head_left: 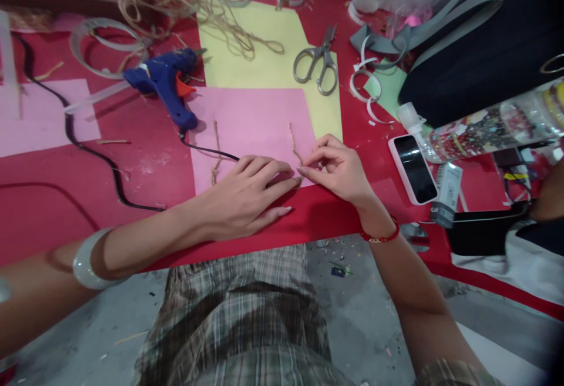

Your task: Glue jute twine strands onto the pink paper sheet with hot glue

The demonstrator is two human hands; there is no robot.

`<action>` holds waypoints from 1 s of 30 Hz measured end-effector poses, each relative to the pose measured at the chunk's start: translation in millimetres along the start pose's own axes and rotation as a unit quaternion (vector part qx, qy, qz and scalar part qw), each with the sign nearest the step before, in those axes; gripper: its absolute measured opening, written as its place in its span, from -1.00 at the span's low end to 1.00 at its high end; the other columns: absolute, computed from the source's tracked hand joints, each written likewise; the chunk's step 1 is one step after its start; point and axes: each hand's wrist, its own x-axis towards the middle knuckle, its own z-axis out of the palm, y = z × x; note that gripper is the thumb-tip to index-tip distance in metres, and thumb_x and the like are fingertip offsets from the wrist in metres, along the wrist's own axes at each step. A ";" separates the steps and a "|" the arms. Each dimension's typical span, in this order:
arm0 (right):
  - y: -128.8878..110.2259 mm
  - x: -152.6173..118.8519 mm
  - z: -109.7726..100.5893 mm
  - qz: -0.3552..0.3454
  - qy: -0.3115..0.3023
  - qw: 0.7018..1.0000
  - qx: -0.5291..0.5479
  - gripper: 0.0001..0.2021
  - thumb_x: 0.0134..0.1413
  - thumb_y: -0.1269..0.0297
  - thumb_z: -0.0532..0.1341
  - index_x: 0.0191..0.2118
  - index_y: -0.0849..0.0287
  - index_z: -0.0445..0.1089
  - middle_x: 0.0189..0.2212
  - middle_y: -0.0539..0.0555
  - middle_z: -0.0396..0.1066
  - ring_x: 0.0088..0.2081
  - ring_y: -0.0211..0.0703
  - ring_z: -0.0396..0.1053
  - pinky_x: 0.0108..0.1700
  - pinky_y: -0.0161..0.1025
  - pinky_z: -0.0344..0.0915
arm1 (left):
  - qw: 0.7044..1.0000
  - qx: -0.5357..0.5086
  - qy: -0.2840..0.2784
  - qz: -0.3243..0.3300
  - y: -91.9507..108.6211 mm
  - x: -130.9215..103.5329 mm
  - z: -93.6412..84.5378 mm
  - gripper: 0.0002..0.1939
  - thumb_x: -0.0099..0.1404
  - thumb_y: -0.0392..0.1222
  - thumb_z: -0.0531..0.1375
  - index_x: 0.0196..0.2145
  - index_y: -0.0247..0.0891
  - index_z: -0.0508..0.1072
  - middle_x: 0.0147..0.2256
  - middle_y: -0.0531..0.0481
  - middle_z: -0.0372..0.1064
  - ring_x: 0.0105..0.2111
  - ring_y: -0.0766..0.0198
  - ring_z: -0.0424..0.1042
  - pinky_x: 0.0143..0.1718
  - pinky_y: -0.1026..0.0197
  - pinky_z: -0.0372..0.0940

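A pink paper sheet point(255, 121) lies in front of me on the red table. My right hand point(341, 171) pinches a thin piece of twine point(294, 144) between thumb and fingertips, near the sheet's lower right corner. Reaching across from the left, my left hand point(255, 195) rests with fingers stretched out, its index fingertip at the lower end of that twine. A second twine piece point(215, 148) runs down the sheet's left part. The blue glue gun point(165, 83) lies beside the sheet, and its black cord passes under my left arm.
Grey scissors point(319, 63) lie on a yellow sheet point(268, 27) behind, beside a tangled twine bundle point(163, 1). Tape rolls point(108, 45) stand at the back left. To the right are a phone point(413, 170), a clear bottle point(489, 124) and a dark bag point(476, 51).
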 end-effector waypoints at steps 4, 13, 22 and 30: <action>-3.9 1.0 0.6 0.019 -0.004 1.000 0.005 -0.80 0.13 0.09 0.49 -0.32 0.08 0.58 -0.25 0.04 0.38 -0.35 -0.20 0.30 -0.29 -0.16 0.31 | 1.000 -0.008 -0.002 -0.010 -0.8 0.9 1.0 -0.52 0.63 0.03 0.04 0.33 -0.26 0.37 0.19 -0.33 0.41 0.19 -0.14 0.35 0.22 -0.18 0.27; -13.2 12.3 -3.2 0.035 -0.029 0.999 -0.028 -0.90 0.14 0.33 0.41 -0.34 0.11 0.48 -0.34 0.00 0.35 -0.39 -0.20 0.27 -0.30 -0.16 0.25 | 1.000 -0.024 -0.002 -0.004 -0.8 4.5 -1.9 -0.54 0.66 -0.02 -0.01 0.29 -0.33 0.42 0.16 -0.35 0.43 0.15 -0.12 0.36 0.19 -0.16 0.28; -9.6 14.5 -8.2 0.042 -0.044 0.998 -0.026 -0.87 0.13 0.28 0.45 -0.36 0.12 0.52 -0.36 0.00 0.39 -0.39 -0.22 0.26 -0.29 -0.17 0.25 | 1.000 -0.025 -0.006 -0.013 -2.0 8.3 -2.5 -0.55 0.66 -0.02 -0.03 0.26 -0.31 0.41 0.16 -0.32 0.45 0.11 -0.10 0.37 0.11 -0.13 0.27; -8.7 15.6 -7.5 0.038 -0.040 0.998 -0.019 -0.83 0.14 0.20 0.49 -0.37 0.11 0.55 -0.38 0.00 0.40 -0.41 -0.22 0.26 -0.33 -0.18 0.22 | 1.000 -0.004 -0.005 -0.010 -1.8 8.8 0.0 -0.53 0.67 -0.02 -0.05 0.29 -0.29 0.42 0.17 -0.33 0.43 0.10 -0.12 0.33 0.09 -0.15 0.27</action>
